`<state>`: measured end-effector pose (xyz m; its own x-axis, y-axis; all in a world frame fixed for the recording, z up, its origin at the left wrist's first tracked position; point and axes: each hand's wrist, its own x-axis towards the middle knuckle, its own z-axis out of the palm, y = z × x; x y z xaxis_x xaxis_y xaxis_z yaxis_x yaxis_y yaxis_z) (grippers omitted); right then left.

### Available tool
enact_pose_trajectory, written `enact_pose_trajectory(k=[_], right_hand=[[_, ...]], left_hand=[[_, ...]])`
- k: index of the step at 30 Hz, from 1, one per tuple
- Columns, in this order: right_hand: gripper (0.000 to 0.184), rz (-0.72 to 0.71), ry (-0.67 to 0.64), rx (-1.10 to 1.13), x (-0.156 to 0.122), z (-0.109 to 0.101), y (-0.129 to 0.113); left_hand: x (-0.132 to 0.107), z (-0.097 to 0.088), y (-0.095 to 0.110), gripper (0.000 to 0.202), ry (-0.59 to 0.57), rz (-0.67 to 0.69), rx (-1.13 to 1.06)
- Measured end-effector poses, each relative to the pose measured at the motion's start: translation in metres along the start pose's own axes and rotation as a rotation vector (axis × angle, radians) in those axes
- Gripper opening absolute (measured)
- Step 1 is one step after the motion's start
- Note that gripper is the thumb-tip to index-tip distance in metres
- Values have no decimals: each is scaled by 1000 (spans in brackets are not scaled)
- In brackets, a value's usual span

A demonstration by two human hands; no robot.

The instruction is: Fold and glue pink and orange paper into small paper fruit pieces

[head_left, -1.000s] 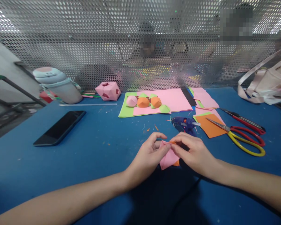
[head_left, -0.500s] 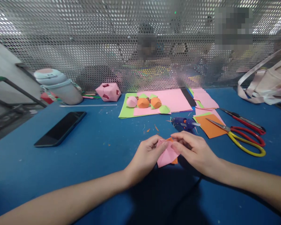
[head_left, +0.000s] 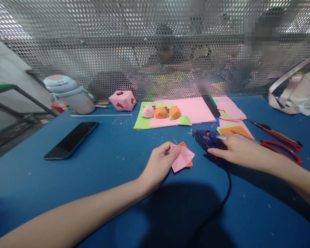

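Note:
My left hand (head_left: pixel 160 163) pinches a folded pink and orange paper piece (head_left: pixel 182 158) that rests on the blue table (head_left: pixel 113 186). My right hand (head_left: pixel 237 150) reaches to the right and lies on the blue glue gun (head_left: pixel 205 136), its fingers curling over the handle. The gun's black cord (head_left: pixel 223 193) trails toward me.
Pink and green paper sheets (head_left: pixel 193 110) carry small pink and orange paper balls (head_left: pixel 161 112). An orange sheet (head_left: pixel 234 130), red and yellow scissors (head_left: pixel 281 144), a black phone (head_left: pixel 72 139), a pink paper cube (head_left: pixel 122 100), a bottle (head_left: pixel 68 94) and a bag (head_left: pixel 297 98) lie around. A perforated metal screen (head_left: pixel 119 51) stands behind.
My right hand let go of the folded paper and moved right onto the glue gun. My left hand keeps the paper, now a little farther from me.

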<state>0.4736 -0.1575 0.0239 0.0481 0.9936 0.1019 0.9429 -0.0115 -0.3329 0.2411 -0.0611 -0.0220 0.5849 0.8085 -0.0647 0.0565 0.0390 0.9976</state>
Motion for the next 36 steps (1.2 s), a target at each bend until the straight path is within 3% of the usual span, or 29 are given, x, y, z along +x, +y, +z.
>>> enact_pose_trajectory(k=[3, 6, 10, 13, 19, 36], right_hand=[[29, 126, -68, 162, 9, 16, -8], [25, 213, -31, 304, 11, 26, -13], [19, 111, 84, 465, 3, 28, -17], [14, 18, 150, 403, -7, 22, -27], [18, -139, 138, 199, -16, 19, -47], [18, -241, 155, 40, -17, 27, -41]], left_hand=[[4, -3, 0, 27, 25, 22, 41], [8, -5, 1, 26, 49, 44, 76], [13, -8, 2, 27, 85, 69, 109], [15, -10, 2, 25, 100, 78, 150], [15, -9, 4, 23, 75, 91, 189], [11, -7, 8, 25, 43, 110, 232]])
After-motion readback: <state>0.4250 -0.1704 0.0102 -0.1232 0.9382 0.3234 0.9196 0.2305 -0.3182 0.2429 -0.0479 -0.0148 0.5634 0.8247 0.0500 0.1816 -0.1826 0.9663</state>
